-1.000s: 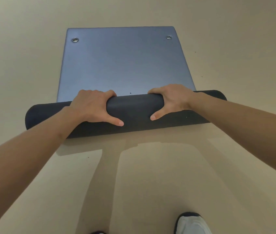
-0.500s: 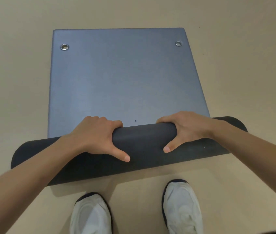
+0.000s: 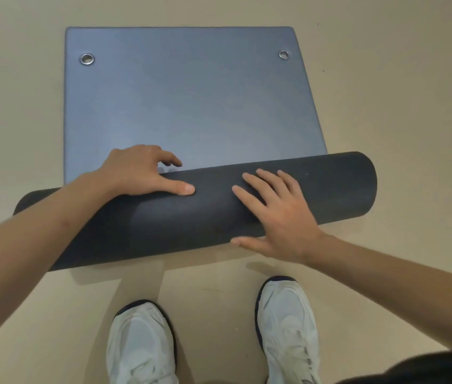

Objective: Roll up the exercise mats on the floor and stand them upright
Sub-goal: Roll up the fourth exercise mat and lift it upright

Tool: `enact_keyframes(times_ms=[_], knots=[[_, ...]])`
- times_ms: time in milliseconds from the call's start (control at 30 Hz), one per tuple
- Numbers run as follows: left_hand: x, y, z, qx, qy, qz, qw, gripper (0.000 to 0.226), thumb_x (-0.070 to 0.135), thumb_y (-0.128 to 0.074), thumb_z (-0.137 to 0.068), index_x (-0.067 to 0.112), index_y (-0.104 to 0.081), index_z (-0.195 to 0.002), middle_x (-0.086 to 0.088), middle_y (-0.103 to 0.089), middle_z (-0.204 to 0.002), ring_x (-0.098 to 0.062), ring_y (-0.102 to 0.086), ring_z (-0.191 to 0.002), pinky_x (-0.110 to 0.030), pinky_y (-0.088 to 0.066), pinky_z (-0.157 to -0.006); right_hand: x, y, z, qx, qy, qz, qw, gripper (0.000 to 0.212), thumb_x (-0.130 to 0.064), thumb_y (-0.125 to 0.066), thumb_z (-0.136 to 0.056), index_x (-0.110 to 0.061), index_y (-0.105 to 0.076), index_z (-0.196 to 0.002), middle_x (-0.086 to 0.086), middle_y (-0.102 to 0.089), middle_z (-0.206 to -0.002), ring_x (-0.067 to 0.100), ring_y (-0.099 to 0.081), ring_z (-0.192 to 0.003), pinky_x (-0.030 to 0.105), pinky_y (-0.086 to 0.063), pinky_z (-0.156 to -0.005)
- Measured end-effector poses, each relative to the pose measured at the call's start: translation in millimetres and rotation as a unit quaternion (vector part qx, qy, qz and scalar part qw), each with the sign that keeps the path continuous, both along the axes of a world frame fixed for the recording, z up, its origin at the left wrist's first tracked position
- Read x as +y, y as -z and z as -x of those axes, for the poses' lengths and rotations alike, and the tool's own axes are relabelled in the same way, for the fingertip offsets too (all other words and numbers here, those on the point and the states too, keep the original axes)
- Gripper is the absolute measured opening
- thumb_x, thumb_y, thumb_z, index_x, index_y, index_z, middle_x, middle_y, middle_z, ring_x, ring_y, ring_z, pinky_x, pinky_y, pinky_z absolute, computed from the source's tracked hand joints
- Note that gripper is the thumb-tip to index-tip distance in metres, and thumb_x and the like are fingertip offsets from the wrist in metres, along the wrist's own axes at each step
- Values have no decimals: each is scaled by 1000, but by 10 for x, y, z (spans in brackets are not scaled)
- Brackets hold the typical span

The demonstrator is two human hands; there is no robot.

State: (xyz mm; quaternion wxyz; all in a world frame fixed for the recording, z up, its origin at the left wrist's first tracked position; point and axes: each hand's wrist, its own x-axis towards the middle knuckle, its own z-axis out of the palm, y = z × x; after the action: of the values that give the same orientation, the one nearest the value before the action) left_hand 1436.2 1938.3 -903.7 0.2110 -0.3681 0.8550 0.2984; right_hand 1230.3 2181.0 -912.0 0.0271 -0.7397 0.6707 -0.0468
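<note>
Exercise mat [image 3: 186, 101], head view: it lies on a beige floor [image 3: 399, 92], directly ahead of the person, and is partly rolled.

1. The flat section [image 3: 191, 79] is blue-grey and extends away from the person. It carries 2 metal eyelets, 1 near the far left corner [image 3: 87, 59] and 1 near the far right corner [image 3: 284, 54].
2. The rolled section [image 3: 335, 187] is dark grey. It lies across the near end of the flat section. Its right end sits slightly farther from the person than its left end. Both ends overhang the sides of the flat section.
3. The left hand [image 3: 139, 170] sits on the far side of the rolled section, left of centre. Its fingers [image 3: 173, 161] bend down over the far edge, toward the seam where the roll meets the flat section. Its thumb lies straight along the top of the roll. The forearm crosses the left part of the roll.
4. The right hand [image 3: 283, 217] lies flat on the roll, right of centre. Its 4 fingers are straight and spread, pointing up and left across the top surface. Its thumb runs along the near lower edge of the roll. It presses and grips nothing.
5. 2 white shoes with dark trim stand on the floor just behind the roll: the left shoe [image 3: 141, 347] and the right shoe [image 3: 288, 331].
</note>
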Motion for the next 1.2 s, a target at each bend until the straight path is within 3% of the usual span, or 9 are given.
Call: enact_keyframes(times_ms=[100,200,300,467,667,767,933,1033,1200], knots=[[-21,-43,19,-12,3,28,1000,98,106,-37,-51,51,-58,-130,16,-58,-131,-13,-54,-119,-38,-39,-86,22,121,-2,68,-4,-74,995,115,-91,-44,-79,-12,-28,-160,22,-28,-164,46,-24,-151,67,-14,-121],[92,-87,5,21,11,112,993,71,90,-43,-79,44,-60,-130,11,-59,-133,-17,-54,-119,-38,-43,-84,-184,143,86,70,-10,-82,994,118,-95,-39,-76,-11,-29,-159,24,-34,-160,45,-30,-148,66,-18,-120],[383,-117,-64,142,5,197,970,53,66,-49,-93,31,-64,-130,6,-64,-128,-22,-56,-115,-37,-45,-82,-466,95,220,54,-6,-96,994,117,-98,-33,-74,-15,-34,-157,17,-42,-155,38,-38,-142,58,-23,-120],[793,-91,-171,231,48,334,912,60,53,-63,-87,14,-66,-132,-8,-64,-134,-35,-57,-122,-49,-46,-96,-880,-48,425,-6,-7,-147,989,112,-100,-35,-71,-25,-32,-155,1,-45,-151,27,-44,-133,46,-32,-115],[885,51,-190,121,97,352,923,96,72,-60,-82,14,-40,-155,-19,-41,-158,-44,-39,-143,-59,-26,-119,-1368,-189,666,-127,29,-275,953,102,-98,-46,-67,-39,-37,-149,-11,-55,-134,18,-52,-121,41,-43,-99],[740,102,-146,94,113,354,924,107,80,-60,-78,15,-32,-159,-20,-35,-161,-44,-35,-146,-59,-23,-121,-1501,-243,737,-199,75,-293,932,91,-91,-54,-72,-40,-45,-147,-12,-55,-142,16,-54,-127,40,-44,-104],[409,61,-25,106,106,351,924,110,86,-56,-76,18,-31,-159,-14,-39,-159,-38,-38,-144,-54,-26,-120,-1428,-254,669,-105,61,-34,992,74,-78,-49,-87,-25,-59,-139,-3,-61,-138,21,-55,-124,41,-37,-105],[168,-26,79,113,96,342,928,110,91,-51,-73,21,-33,-157,-8,-44,-155,-34,-46,-135,-52,-34,-114,-1250,-149,618,-77,45,157,984,60,-63,-60,-91,-15,-68,-126,5,-68,-127,27,-60,-113,43,-40,-101],[-301,-179,278,91,95,266,955,112,100,-38,-65,34,-27,-155,2,-49,-149,-27,-52,-127,-47,-42,-104,-1032,98,654,16,32,230,972,68,-65,-65,-89,-10,-69,-129,13,-65,-135,36,-60,-124,55,-37,-112]])
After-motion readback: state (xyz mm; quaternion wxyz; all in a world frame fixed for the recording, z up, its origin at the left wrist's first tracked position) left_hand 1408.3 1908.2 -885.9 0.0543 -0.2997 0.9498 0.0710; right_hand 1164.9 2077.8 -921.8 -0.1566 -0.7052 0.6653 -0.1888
